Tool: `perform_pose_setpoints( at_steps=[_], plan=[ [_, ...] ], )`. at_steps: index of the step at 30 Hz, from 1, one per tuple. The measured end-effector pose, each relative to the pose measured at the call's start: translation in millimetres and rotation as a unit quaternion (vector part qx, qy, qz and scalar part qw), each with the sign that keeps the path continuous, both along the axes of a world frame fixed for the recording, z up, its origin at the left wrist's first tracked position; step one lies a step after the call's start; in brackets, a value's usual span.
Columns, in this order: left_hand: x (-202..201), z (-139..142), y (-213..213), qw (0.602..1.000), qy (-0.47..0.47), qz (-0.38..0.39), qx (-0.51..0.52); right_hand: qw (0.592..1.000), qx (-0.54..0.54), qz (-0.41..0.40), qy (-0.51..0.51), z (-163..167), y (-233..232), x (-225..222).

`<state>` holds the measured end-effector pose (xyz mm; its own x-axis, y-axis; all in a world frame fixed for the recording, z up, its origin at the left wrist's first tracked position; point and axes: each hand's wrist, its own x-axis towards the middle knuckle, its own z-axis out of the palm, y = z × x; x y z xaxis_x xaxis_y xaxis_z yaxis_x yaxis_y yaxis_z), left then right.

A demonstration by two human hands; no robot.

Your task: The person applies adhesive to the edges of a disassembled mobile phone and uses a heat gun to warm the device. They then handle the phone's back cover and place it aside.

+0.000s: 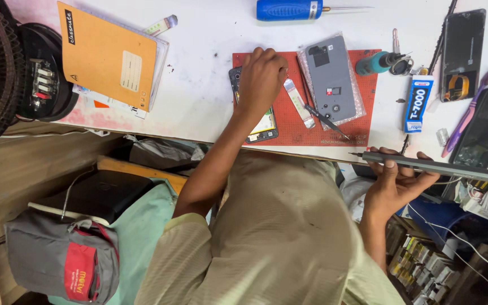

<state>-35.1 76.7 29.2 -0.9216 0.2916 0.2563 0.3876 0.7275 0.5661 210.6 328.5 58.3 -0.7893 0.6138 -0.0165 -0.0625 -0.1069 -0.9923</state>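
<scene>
Here, left hand [262,76] fingertips pressing opened phone [258,121] on red mat [289,133], right hand [393,183] grasping grey phone [430,165] edge-on.

The mat [289,133] was red, the surface [210,39] white, the notebook [108,56] orange, the screwdriver handle [289,9] blue.

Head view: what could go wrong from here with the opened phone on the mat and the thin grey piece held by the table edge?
1. The right hand holds the thin grey piece from below, out past the table edge; a slip could drop it into the clutter beneath.
2. The left hand bears on the opened phone, whose near end lies at the red mat border; pressure might crack or shift it.
</scene>
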Motion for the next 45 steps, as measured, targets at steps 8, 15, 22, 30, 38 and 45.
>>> perform_pose_setpoints(
  at_steps=[8, 15, 22, 30, 38, 45],
  plan=[
    [5, -1, 0, 0.989, 0.066, -0.028, -0.131, 1.0, 0.0, 0.008, -0.001, 2, 1, -6],
    [11, 9, -15, 0.999, -0.007, -0.021, 0.028, 0.998, -0.013, 0.042, 0.034, 12, -16, -33],
    [107, 42, -19, 0.634, -0.456, -0.009, 0.624, 0.978, 0.036, 0.135, 0.154, 31, -80, -85],
    [122, 53, -32, 0.692, -0.401, -0.027, 0.599, 0.963, 0.055, 0.2, 0.173, 36, -104, -99],
    [127, 50, -37, 0.697, -0.415, -0.012, 0.584, 0.96, 0.058, 0.2, 0.189, 36, -111, -104],
    [125, 49, -36, 0.692, -0.401, -0.014, 0.6, 0.962, 0.057, 0.203, 0.175, 39, -112, -104]
  ],
)
